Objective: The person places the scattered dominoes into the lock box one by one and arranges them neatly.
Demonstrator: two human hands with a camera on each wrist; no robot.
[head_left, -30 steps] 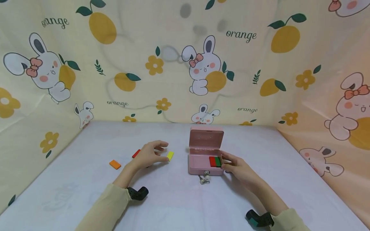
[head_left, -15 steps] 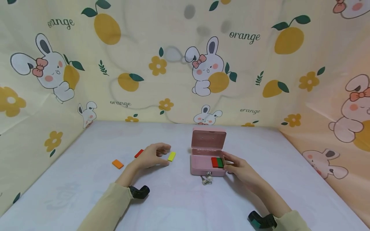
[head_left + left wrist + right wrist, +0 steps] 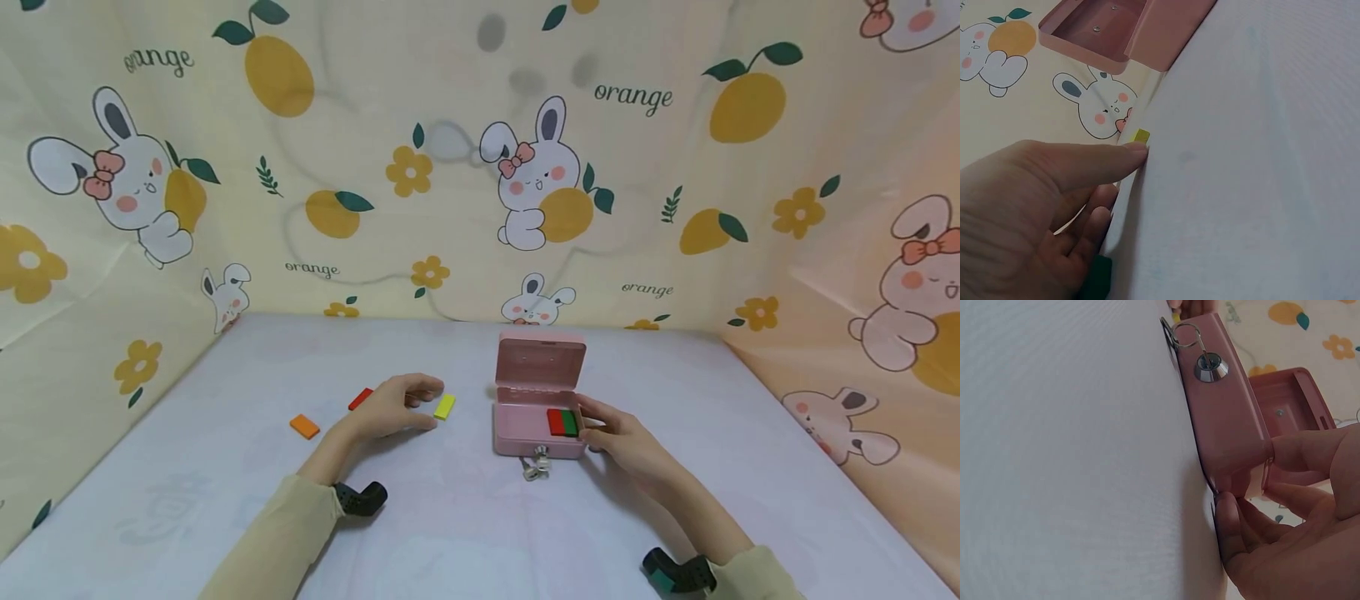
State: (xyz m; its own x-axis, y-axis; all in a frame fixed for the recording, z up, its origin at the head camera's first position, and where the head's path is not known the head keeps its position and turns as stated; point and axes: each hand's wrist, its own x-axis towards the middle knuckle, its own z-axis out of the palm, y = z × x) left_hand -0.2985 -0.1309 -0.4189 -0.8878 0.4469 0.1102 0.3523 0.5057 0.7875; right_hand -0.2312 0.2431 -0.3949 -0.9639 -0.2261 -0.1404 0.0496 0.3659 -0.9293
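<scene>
A yellow block (image 3: 445,407) lies on the white tabletop left of a pink cash box (image 3: 517,446). My left hand (image 3: 393,406) hovers beside the block, fingers loosely bent and holding nothing. In the left wrist view the thumb tip overlaps the yellow block (image 3: 1141,135), and part of a green block (image 3: 1099,280) shows below the hand. My right hand (image 3: 626,437) grips the right side wall of the box, whose lid (image 3: 540,362) is raised. Inside, a red block (image 3: 555,422) and a green block (image 3: 569,423) lie side by side against the right wall.
An orange block (image 3: 304,427) lies at the left, and another red block (image 3: 360,399) is partly behind my left hand. Keys (image 3: 534,471) hang from the lock at the box's front. A patterned curtain (image 3: 450,208) stands behind the table.
My left thumb has drawn back slightly from the yellow block. The head view has shifted a little. My right hand keeps its hold on the box.
</scene>
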